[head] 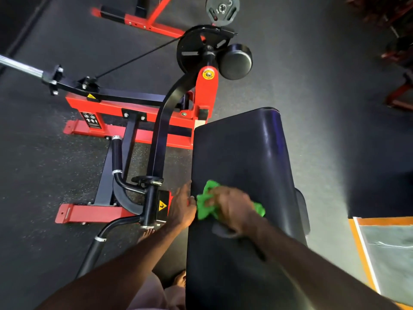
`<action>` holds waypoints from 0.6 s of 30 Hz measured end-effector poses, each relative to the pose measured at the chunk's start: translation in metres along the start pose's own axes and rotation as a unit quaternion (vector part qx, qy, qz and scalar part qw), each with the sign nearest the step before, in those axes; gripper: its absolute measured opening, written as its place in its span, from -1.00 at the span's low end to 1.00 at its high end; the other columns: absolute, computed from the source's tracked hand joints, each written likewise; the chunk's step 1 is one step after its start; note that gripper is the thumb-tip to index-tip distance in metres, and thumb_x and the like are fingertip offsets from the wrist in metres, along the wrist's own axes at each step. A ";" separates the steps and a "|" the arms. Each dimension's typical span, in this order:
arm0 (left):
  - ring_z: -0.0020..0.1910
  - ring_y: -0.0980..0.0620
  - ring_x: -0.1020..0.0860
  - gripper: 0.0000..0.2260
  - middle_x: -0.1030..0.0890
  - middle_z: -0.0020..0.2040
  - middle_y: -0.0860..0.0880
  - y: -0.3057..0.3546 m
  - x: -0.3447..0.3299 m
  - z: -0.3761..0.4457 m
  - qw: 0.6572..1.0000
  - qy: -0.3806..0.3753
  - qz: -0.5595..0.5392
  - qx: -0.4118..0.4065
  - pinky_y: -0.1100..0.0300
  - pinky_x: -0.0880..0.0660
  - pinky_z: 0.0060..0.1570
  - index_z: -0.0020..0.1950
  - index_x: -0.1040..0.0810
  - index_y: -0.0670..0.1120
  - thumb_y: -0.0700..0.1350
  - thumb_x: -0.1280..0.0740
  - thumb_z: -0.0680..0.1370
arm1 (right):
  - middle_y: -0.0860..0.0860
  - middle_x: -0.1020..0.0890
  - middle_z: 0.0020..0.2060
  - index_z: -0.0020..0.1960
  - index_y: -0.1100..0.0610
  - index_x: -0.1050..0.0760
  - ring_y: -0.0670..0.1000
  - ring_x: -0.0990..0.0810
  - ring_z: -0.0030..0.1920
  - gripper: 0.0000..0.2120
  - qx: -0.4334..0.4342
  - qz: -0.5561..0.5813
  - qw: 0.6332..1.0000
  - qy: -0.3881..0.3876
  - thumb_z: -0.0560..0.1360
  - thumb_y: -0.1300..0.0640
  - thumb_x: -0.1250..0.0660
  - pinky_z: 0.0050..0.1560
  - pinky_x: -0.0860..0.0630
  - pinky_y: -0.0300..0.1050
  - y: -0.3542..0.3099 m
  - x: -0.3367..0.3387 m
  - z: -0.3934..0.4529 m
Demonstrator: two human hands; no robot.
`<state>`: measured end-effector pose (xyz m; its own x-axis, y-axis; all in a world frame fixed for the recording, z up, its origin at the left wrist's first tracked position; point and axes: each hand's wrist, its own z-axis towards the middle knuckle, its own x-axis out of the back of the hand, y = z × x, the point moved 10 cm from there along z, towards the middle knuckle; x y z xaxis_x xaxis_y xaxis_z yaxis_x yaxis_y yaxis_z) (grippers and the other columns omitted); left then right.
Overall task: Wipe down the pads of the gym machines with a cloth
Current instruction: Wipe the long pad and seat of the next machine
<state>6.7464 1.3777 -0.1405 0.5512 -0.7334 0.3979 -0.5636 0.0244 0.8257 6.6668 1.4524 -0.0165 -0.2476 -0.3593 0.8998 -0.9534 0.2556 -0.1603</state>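
Note:
A long black bench pad (241, 148) runs up the middle of the view. On it lies a bunched green cloth (206, 208), and my right hand (232, 208) presses down on the cloth with fingers curled over it; the hand is motion-blurred. My left hand (182, 208) rests against the pad's left edge, fingers fairly straight, right beside the cloth. A black roller pad (235, 61) sits at the far end of the machine.
The machine's red and black frame (138, 104) stands left of the pad, with a curved black arm, a black handle post (149, 204) near my left hand and a chrome bar (20, 68). More red frames and a weight plate (222, 10) lie beyond. My bare feet show below.

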 end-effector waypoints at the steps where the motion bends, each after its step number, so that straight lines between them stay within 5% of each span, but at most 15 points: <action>1: 0.37 -0.09 -0.51 -0.50 -0.50 0.44 -0.06 0.001 0.001 0.003 1.000 0.002 -0.001 -0.007 -0.01 -0.42 0.42 0.55 -0.37 -0.03 -0.24 -0.26 0.60 | 0.03 -0.61 0.34 0.27 -0.02 -0.65 0.11 -0.56 0.36 -0.64 -0.064 -0.012 0.997 0.043 0.48 0.13 -0.43 0.38 -0.44 -0.10 0.029 0.033 0.007; 3: 0.35 -0.07 -0.54 -0.49 -0.49 0.45 -0.03 -0.005 0.000 0.011 1.000 0.002 -0.009 -0.004 -0.09 -0.47 0.38 0.55 -0.36 0.00 -0.21 -0.26 0.59 | 0.14 -0.63 0.27 0.24 0.10 -0.66 0.20 -0.60 0.28 -0.67 -0.220 -0.040 0.961 0.164 0.48 0.20 -0.43 0.29 -0.50 -0.03 0.092 0.095 0.010; 5: 0.36 -0.07 -0.53 -0.49 -0.47 0.47 -0.04 -0.002 -0.003 0.016 1.000 -0.005 -0.012 -0.009 -0.09 -0.47 0.38 0.56 -0.36 -0.01 -0.22 -0.28 0.60 | 0.20 -0.65 0.24 0.25 0.17 -0.66 0.22 -0.63 0.25 -0.53 -0.268 -0.050 0.937 0.218 0.35 0.15 -0.57 0.30 -0.52 -0.02 0.107 0.106 0.000; 8: 0.44 -0.12 -0.45 -0.48 -0.47 0.47 -0.11 0.006 -0.005 0.014 1.000 -0.008 0.009 -0.016 0.02 -0.34 0.48 0.56 -0.36 -0.10 -0.24 -0.32 0.59 | 0.04 -0.50 0.47 0.42 -0.05 -0.54 0.07 -0.47 0.45 -0.35 -0.073 -0.047 0.996 -0.016 0.35 -0.02 -0.56 0.50 -0.32 -0.14 0.017 0.012 -0.010; 10: 0.48 -0.11 -0.39 -0.47 -0.45 0.48 -0.13 0.007 -0.005 0.014 1.000 -0.016 0.010 -0.012 0.13 -0.26 0.48 0.58 -0.33 -0.13 -0.24 -0.33 0.60 | -0.03 -0.49 0.48 0.36 -0.12 -0.59 0.04 -0.42 0.49 -0.50 0.008 -0.006 0.999 -0.036 0.43 0.01 -0.51 0.49 -0.29 -0.14 -0.002 0.008 -0.023; 12: 0.49 -0.09 -0.37 -0.45 -0.43 0.50 -0.13 0.008 -0.006 0.012 1.000 -0.022 0.008 -0.012 0.20 -0.23 0.46 0.59 -0.30 -0.13 -0.23 -0.33 0.61 | 0.02 -0.57 0.39 0.28 -0.06 -0.66 0.12 -0.49 0.40 -0.64 -0.114 0.002 0.992 0.055 0.50 0.12 -0.41 0.39 -0.40 -0.08 0.049 0.048 -0.006; 15: 0.51 -0.07 -0.36 -0.45 -0.40 0.53 -0.09 0.008 -0.005 0.009 1.000 -0.022 -0.003 -0.015 0.22 -0.23 0.45 0.60 -0.28 -0.12 -0.26 -0.30 0.61 | 0.10 -0.60 0.34 0.25 0.00 -0.67 0.17 -0.52 0.38 -0.58 -0.251 -0.007 0.943 0.219 0.39 0.09 -0.50 0.44 -0.42 -0.03 0.105 0.077 0.004; 16: 0.51 -0.06 -0.36 -0.44 -0.40 0.53 -0.08 0.007 -0.005 0.008 1.000 -0.021 -0.007 -0.015 0.22 -0.24 0.44 0.60 -0.29 -0.11 -0.27 -0.30 0.60 | 0.09 -0.58 0.37 0.30 0.01 -0.63 0.16 -0.50 0.40 -0.56 -0.250 -0.023 0.951 0.180 0.42 0.06 -0.48 0.44 -0.43 -0.01 0.094 0.053 0.011; 18: 0.51 -0.06 -0.35 -0.40 -0.41 0.52 -0.10 0.005 -0.005 0.007 1.000 -0.020 -0.002 -0.014 0.21 -0.23 0.45 0.60 -0.29 -0.11 -0.32 -0.31 0.56 | 0.05 -0.51 0.45 0.42 -0.04 -0.53 0.09 -0.45 0.44 -0.49 -0.116 -0.050 0.992 0.016 0.48 -0.01 -0.43 0.45 -0.42 -0.04 0.032 -0.021 0.016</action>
<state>6.7363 1.3767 -0.1413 0.5279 -0.7598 0.3794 -0.5436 0.0409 0.8384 6.6388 1.4541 -0.0470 -0.1446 -0.3659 0.9193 -0.9069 0.4206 0.0247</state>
